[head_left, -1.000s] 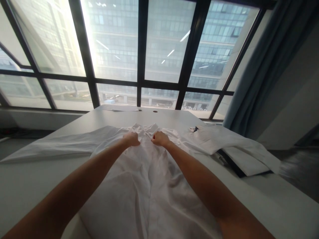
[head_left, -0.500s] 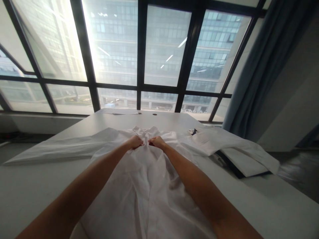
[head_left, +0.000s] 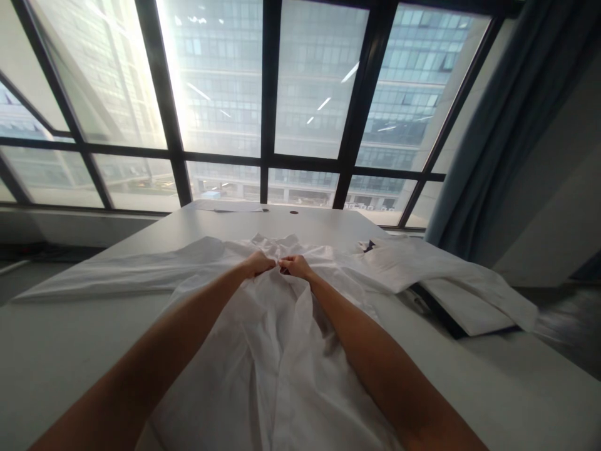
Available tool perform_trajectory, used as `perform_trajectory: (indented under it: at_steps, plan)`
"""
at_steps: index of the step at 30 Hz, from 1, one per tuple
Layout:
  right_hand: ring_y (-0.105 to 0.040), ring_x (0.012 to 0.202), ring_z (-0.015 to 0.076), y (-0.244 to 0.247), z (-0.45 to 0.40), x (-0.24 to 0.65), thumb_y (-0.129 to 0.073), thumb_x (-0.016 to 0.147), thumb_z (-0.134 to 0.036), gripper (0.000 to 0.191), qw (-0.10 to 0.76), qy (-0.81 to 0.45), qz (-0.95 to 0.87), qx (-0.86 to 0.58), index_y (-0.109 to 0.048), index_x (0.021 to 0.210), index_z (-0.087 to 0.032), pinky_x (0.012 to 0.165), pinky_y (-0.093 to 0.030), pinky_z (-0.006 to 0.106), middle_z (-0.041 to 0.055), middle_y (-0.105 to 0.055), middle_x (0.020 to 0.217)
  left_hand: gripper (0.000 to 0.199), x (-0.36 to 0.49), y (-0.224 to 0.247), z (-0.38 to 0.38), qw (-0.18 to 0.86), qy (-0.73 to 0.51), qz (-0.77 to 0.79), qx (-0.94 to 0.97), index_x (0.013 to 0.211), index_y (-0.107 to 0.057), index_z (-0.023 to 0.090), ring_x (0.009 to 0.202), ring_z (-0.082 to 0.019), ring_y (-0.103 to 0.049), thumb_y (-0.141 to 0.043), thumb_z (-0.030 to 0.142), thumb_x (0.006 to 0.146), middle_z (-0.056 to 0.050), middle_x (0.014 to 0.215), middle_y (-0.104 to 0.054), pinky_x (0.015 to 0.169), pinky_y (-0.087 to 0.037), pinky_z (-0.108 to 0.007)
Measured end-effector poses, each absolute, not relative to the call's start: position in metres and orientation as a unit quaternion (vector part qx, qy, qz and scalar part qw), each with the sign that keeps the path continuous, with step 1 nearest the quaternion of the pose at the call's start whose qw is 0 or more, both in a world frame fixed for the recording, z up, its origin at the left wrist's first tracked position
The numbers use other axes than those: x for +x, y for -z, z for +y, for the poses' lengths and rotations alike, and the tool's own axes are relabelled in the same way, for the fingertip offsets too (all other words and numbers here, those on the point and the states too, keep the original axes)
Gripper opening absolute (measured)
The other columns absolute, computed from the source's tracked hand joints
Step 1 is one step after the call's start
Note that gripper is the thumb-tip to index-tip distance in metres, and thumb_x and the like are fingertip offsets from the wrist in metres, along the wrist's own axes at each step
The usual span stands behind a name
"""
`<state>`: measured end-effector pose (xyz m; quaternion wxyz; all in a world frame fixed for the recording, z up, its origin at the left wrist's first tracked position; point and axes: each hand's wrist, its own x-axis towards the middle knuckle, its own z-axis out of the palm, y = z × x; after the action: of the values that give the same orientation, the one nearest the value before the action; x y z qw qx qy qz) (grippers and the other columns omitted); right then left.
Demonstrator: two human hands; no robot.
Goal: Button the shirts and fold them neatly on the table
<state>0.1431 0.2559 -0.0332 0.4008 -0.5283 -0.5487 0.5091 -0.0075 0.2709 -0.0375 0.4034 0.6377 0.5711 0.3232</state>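
A white shirt [head_left: 235, 369] lies spread on the white table [head_left: 474, 382], its collar toward the window and one long sleeve stretched out to the left. My left hand [head_left: 259, 264] pinches the front of the shirt just below the collar. Close beside it, my right hand [head_left: 295, 266] is closed on the facing front edge, fingertips nearly meeting those of the left. The cloth is lifted a little between them. Any button there is too small to make out.
On the right, the other sleeve [head_left: 488, 291] lies over a flat white and dark item [head_left: 451, 316]. A white sheet [head_left: 235, 207] rests at the table's far edge. Beyond stand a black-framed window [head_left: 267, 94] and a blue-grey curtain [head_left: 488, 131].
My two hands have come closer together, drawing the shirt's front edges toward each other. The view has tilted slightly downward.
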Motion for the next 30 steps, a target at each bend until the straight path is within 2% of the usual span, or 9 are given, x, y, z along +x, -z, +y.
perform_trajectory:
  at_steps: [4,9,15,24,30]
  plan:
    - [-0.052,0.041,0.0066,0.035,0.253,0.144,-0.059,0.078,-0.009,0.019,0.410,-0.493,-0.563,-0.521,-0.062,0.060,-0.015,0.047,-0.044,0.015,-0.0045,-0.059,0.045,0.028,-0.011,0.041,0.259,0.461,-0.360,0.546,0.600,0.051,-0.048,0.018,0.037,-0.007,-0.031,-0.061,0.033,0.071,0.005,0.042,-0.039,0.039,-0.022,-0.022]
    - [-0.061,0.050,0.0104,0.047,0.253,0.144,-0.062,0.078,-0.016,0.011,0.407,-0.412,-0.621,-0.529,-0.068,0.069,-0.014,0.049,-0.047,0.017,-0.0005,-0.067,0.056,0.031,-0.014,0.051,0.261,0.428,-0.402,0.473,0.657,0.049,-0.048,0.016,0.041,-0.006,-0.031,-0.060,0.038,0.068,0.006,0.042,-0.039,0.043,-0.021,-0.021]
    - [-0.063,0.054,0.0120,0.057,0.252,0.145,-0.063,0.077,-0.022,0.014,0.430,-0.316,-0.657,-0.532,-0.073,0.079,-0.013,0.049,-0.047,0.017,0.0021,-0.072,0.067,0.031,-0.014,0.057,0.268,0.373,-0.393,0.477,0.692,0.047,-0.050,0.016,0.045,-0.008,-0.035,-0.056,0.039,0.068,0.005,0.043,-0.042,0.047,-0.025,-0.022]
    - [-0.055,0.040,0.0088,0.050,0.249,0.147,-0.060,0.078,-0.018,0.012,0.430,-0.405,-0.621,-0.515,-0.071,0.076,-0.014,0.040,-0.043,0.017,-0.0004,-0.068,0.059,0.031,-0.012,0.057,0.267,0.344,-0.378,0.498,0.700,0.048,-0.050,0.017,0.043,-0.008,-0.035,-0.053,0.036,0.072,0.005,0.041,-0.041,0.045,-0.025,-0.022]
    - [-0.053,0.037,0.0080,0.044,0.246,0.145,-0.051,0.080,-0.010,0.016,0.416,-0.464,-0.585,-0.519,-0.064,0.071,-0.016,0.037,-0.043,0.016,-0.0033,-0.063,0.053,0.029,-0.013,0.058,0.265,0.385,-0.373,0.459,0.709,0.055,-0.055,0.016,0.040,-0.007,-0.034,-0.053,0.037,0.075,0.006,0.042,-0.041,0.042,-0.023,-0.021]
